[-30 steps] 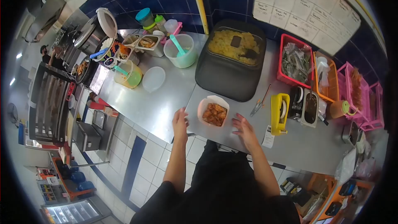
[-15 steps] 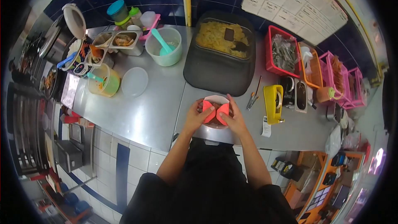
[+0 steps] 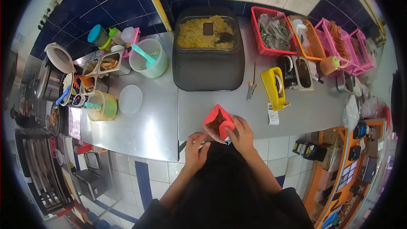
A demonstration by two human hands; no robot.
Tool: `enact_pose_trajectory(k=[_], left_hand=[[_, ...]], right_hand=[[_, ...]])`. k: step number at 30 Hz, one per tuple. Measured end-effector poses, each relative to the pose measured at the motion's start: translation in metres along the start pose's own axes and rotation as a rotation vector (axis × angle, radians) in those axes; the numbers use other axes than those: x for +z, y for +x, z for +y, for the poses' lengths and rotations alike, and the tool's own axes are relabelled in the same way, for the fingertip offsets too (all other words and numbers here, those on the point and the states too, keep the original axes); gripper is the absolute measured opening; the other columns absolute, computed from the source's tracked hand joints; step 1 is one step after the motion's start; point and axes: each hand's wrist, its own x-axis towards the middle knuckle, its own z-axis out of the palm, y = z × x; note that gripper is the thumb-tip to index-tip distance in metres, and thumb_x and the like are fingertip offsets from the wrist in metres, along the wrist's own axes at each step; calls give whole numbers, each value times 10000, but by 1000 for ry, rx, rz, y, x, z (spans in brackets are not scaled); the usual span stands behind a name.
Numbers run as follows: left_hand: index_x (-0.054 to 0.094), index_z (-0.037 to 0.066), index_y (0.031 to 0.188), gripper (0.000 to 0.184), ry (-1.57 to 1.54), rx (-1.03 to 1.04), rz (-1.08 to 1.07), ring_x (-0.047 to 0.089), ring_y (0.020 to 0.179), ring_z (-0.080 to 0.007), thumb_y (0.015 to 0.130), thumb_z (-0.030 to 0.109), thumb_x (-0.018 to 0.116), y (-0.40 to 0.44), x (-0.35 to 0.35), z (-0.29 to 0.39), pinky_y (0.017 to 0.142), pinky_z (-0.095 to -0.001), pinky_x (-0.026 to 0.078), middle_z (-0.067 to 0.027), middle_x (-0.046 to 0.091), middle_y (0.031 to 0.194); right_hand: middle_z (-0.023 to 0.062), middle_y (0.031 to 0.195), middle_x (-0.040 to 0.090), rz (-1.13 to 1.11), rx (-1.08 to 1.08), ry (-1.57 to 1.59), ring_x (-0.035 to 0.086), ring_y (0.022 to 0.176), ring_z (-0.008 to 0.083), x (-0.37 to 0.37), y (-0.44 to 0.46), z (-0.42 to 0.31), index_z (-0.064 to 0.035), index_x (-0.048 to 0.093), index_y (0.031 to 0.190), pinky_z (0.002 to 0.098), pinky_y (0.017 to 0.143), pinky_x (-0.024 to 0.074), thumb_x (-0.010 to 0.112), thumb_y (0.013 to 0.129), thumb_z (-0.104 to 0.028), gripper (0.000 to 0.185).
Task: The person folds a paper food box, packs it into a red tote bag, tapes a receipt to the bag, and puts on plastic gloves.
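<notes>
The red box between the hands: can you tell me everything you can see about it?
The red box looks like folded card, with red flaps, one rounded, and a paler lower side. It is partly open, showing brown food inside. It sits tilted at the near edge of the metal counter; whether it rests there is unclear. The right hand grips its right side; the left hand is close by, contact unclear.
</notes>
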Motion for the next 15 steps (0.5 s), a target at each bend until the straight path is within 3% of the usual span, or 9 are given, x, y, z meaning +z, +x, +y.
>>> enact_pose_trajectory(k=[3, 8, 11, 15], left_hand=[[637, 64, 1310, 439, 36, 43, -5, 609, 1060, -282, 892, 139, 748, 7, 17, 5, 839, -354, 519, -173, 590, 1205], [620, 31, 1201, 428, 362, 221, 154, 595, 1094, -333, 847, 183, 805, 41, 27, 22, 951, -419, 470, -192, 587, 1225], [594, 35, 1098, 385, 118, 332, 25, 601, 1062, -342, 837, 210, 815, 65, 25, 3, 949, -435, 461, -166, 637, 1161], [601, 45, 1049, 325, 162, 359, -114, 611, 1027, -337, 846, 200, 802, 79, 22, -4, 937, -431, 468, -123, 680, 1068]], right_hand=[[112, 1264, 658, 45, -193, -124, 690, 1047, 274, 4, 9, -6, -141, 684, 1243, 357, 779, 597, 756, 823, -140, 426], [80, 1263, 669, -22, -205, -165, 692, 1052, 248, 3, 20, 0, -146, 713, 1133, 339, 753, 599, 738, 794, -113, 341], [81, 1217, 696, -16, -178, -147, 706, 1009, 238, 1, 22, -2, -127, 722, 1070, 335, 725, 597, 730, 821, -134, 249], [115, 1136, 734, 26, 28, 82, 734, 890, 248, 6, 21, -2, -90, 733, 1037, 330, 695, 591, 715, 883, -178, 178]])
